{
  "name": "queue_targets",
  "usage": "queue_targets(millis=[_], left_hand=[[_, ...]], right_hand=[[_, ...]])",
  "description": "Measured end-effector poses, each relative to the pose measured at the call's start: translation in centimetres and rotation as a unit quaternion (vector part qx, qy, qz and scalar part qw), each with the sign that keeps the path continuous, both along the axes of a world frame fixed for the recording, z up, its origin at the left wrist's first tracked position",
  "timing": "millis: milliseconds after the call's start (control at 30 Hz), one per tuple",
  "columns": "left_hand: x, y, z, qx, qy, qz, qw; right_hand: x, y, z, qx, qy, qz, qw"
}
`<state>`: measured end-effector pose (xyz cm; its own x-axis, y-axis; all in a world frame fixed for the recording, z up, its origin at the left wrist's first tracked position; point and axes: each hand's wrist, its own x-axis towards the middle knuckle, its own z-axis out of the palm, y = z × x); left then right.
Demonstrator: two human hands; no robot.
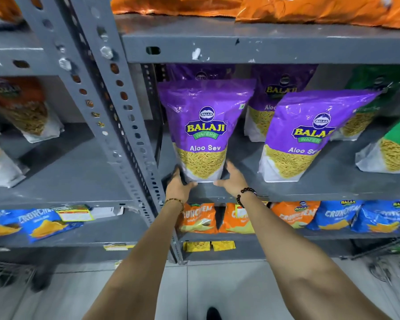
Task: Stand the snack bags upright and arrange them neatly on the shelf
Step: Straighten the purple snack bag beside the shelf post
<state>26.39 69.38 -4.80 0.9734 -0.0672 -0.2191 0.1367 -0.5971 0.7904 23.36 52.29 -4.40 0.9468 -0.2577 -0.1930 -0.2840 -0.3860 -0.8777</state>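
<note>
A purple Aloo Sev bag [203, 125] stands upright at the front left of the grey shelf [310, 188]. My left hand [179, 184] grips its lower left corner and my right hand [232, 179] presses its lower right corner. A second purple Aloo Sev bag [305, 137] stands to the right, leaning a little to the right. Two more purple bags [277, 93] stand behind them, partly hidden. Green snack bags [395, 148] stand at the far right.
A perforated grey upright post [116, 116] rises just left of my left hand. Orange bags [310, 10] lie on the shelf above. Orange and blue Crunchem bags [333, 215] fill the shelf below. Orange snack bags [30, 112] stand on the neighbouring left rack.
</note>
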Motion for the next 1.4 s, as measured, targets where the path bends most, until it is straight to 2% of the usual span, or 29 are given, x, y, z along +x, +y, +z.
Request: queue_targets(millis=[200, 1400], left_hand=[[0.0, 0.1, -0.1, -0.007, -0.014, 0.017, 1.0], [-1.7, 0.4, 1.6, 0.005, -0.003, 0.006, 1.0]], right_hand=[[0.1, 0.3, -0.4, 0.022, -0.021, -0.026, 0.999], [-0.8, 0.6, 0.2, -0.03, 0.005, -0.013, 0.999]])
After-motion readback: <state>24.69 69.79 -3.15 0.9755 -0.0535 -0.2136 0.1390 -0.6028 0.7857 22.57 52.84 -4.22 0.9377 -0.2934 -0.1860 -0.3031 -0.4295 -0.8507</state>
